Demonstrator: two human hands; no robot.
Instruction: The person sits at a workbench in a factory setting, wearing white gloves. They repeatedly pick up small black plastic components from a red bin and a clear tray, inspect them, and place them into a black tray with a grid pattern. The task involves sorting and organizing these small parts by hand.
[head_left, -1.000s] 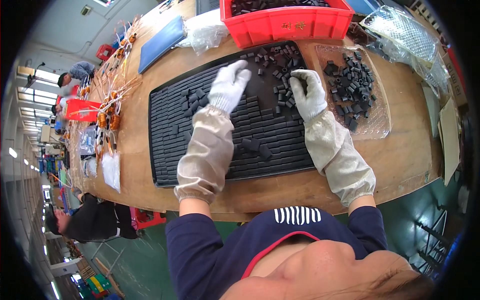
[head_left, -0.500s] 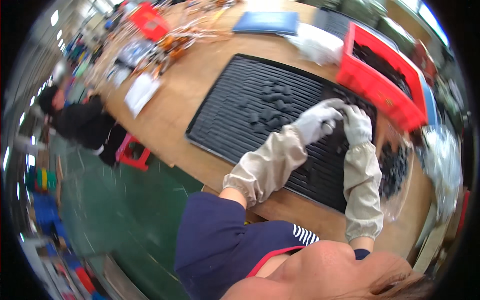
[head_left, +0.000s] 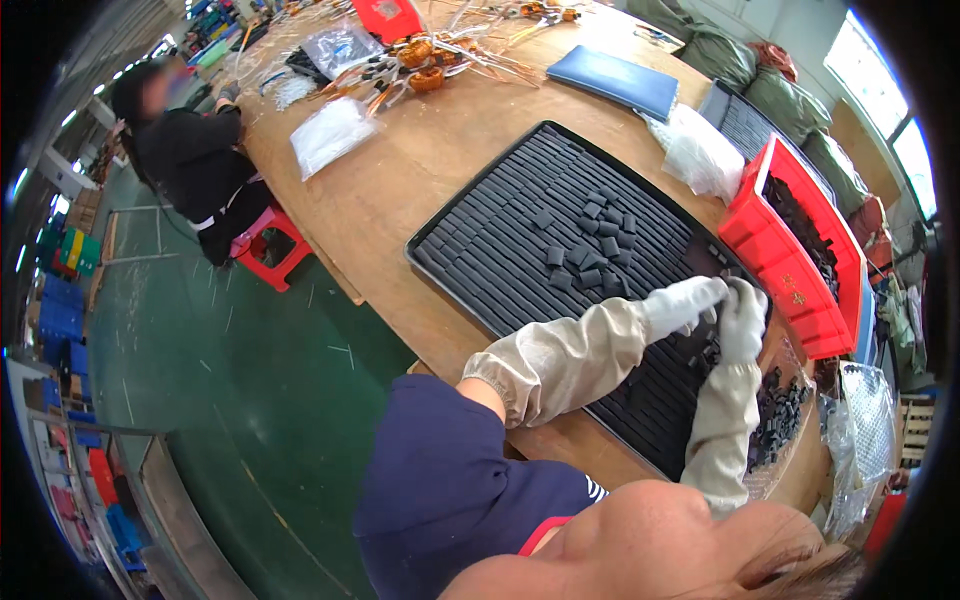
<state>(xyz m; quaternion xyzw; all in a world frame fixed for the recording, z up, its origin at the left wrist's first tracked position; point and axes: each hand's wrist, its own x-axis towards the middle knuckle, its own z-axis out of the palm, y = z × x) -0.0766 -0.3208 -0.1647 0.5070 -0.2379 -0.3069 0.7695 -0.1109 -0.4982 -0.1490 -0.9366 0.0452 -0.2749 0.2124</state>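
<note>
Wood tops the table (head_left: 400,180), and at 10 o'clock a co-worker (head_left: 190,160) is seated beside it. At the centre a black tray (head_left: 700,258) is laid, lined with rows of black pieces (head_left: 500,220); a loose cluster (head_left: 608,246) is scattered on the rows. Over the tray's 3 o'clock side, the gloved left hand (head_left: 690,303) and right hand (head_left: 745,318) are held with bent fingers close together; whether anything is gripped cannot be told. At 2 o'clock a red bin (head_left: 770,260) is filled with black parts (head_left: 800,220).

A head-worn fisheye looks down, close above the table (head_left: 420,150). Leftward it also takes in green floor (head_left: 290,420)
</note>
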